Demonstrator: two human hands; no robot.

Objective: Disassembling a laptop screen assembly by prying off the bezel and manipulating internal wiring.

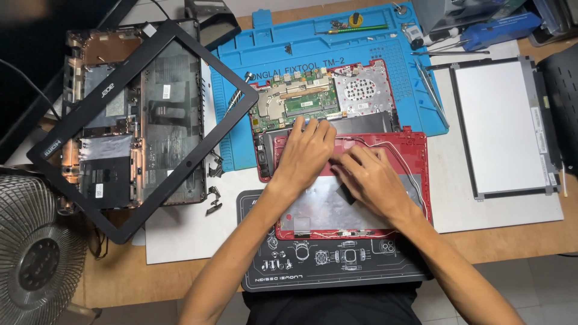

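**Hands on a stripped red laptop lid**

Workbench clutter runs from a blue silicone repair mat [361, 42] down to small parts. A dismantled dark laptop base [138, 120] lies left, a black screen bezel [150, 129] tilted across it. A bare display panel [500, 126] rests right, seemingly set aside for safety. Centre, the red laptop lid [415, 150] holds foil lining and thin cables, overlapping the red base with exposed motherboard [301, 99]. The left hand [304, 153] presses flat, fingers spread; the right hand [370, 180] has fingers bunched on the lining, grip unclear.

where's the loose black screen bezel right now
In the head view the black screen bezel lies tilted at the left, on top of the opened dark laptop base, left of the blue mat.
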